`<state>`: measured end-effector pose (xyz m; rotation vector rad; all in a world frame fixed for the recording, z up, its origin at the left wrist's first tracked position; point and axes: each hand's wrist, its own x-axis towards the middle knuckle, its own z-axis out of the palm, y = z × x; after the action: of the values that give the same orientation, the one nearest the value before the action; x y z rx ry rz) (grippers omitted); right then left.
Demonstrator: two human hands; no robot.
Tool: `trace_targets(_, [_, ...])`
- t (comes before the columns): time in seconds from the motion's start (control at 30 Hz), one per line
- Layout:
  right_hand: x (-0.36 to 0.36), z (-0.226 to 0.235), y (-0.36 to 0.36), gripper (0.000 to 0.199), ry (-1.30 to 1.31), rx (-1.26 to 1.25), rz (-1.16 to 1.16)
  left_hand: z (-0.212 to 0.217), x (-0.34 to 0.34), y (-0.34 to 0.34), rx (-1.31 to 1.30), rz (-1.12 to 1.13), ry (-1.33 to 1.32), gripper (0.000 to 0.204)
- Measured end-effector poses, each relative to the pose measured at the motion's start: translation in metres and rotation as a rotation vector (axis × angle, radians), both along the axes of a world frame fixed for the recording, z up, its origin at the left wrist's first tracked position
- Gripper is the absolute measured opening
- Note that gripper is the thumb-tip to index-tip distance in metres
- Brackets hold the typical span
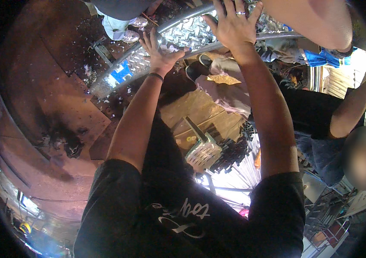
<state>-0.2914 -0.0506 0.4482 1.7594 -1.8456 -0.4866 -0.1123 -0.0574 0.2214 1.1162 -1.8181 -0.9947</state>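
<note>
A long silver tread-plate panel (136,59) edged with a round metal tube stretches across the top of the view, with a blue-and-white label (121,72) near its left end. My left hand (162,55) lies over the panel's near edge, fingers spread, a dark band at the wrist. Farther right, my right hand (234,28) rests on the panel with its palm down and fingers apart, a ring on one finger. Neither hand is wrapped round anything. Part of the panel is hidden beneath my hands and a co-worker's bare arm (314,19).
Reddish-brown sheets (54,103) cover the floor at left. A pale slotted stool (203,154) sits near a bundle of metal tubes (236,161) and cardboard (200,107). One person in light jeans (113,26) stands beyond the panel; another in dark clothes (312,107) is at right.
</note>
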Motion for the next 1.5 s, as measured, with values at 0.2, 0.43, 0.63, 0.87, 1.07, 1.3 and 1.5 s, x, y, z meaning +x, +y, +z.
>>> trace_targets(0.2, [-0.002,-0.002,0.003,0.075,-0.042,-0.115,0.087,-0.014,-0.004,0.001,0.127,0.089,0.056,0.144])
trace_targets(0.43, [-0.011,-0.006,0.004,0.067,-0.172,-0.145,0.194,-0.002,0.005,-0.001,0.203,0.03,0.078,0.139])
trace_targets(0.63, [0.001,0.006,0.001,0.056,-0.227,-0.09,0.108,-0.003,0.014,-0.006,0.084,0.004,0.062,0.136])
trace_targets(0.87, [0.009,0.014,-0.003,0.05,-0.24,-0.003,0.013,0.014,0.015,-0.004,0.024,0.031,0.073,0.128])
trace_targets(1.07, [-0.003,0.0,0.0,0.049,-0.343,-0.085,0.02,0.06,0.042,0.02,-0.108,-0.008,-0.144,0.044])
trace_targets(1.3, [0.007,0.01,-0.005,0.052,-0.142,0.052,-0.118,0.05,0.026,0.034,-0.174,-0.065,-0.022,0.02])
trace_targets(1.5, [0.007,0.015,-0.004,0.056,-0.209,-0.033,0.069,0.06,0.019,0.033,-0.191,-0.054,-0.02,0.02])
